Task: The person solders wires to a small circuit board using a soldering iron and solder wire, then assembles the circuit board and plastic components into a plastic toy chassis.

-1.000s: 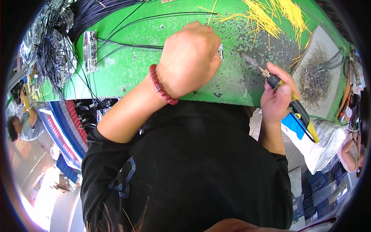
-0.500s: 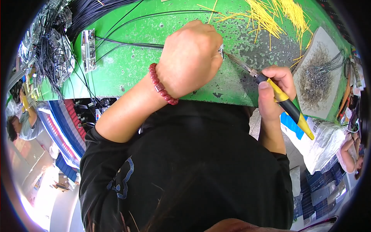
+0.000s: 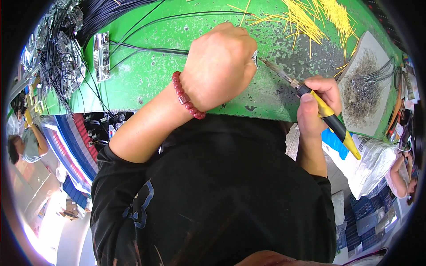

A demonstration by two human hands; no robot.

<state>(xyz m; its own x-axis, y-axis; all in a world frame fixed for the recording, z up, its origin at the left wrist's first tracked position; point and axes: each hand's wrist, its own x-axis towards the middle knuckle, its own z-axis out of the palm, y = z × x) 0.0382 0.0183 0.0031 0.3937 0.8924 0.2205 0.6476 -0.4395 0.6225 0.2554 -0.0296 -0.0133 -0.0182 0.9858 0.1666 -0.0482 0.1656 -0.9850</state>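
The right hand (image 3: 317, 106) clamps a soldering iron (image 3: 326, 116), tip at a small metal part (image 3: 255, 59) under the left hand's (image 3: 219, 66) closed grip on the green counter (image 3: 151, 75). A slip could burn those fingers.

Your black top (image 3: 213, 190) with sleeves pushed up above the elbows, a faint blue outline drawing on its left side (image 3: 140, 206), a bracelet of round dark red beads (image 3: 186, 95) around your left wrist, both forearms bare, no gloves on your hands
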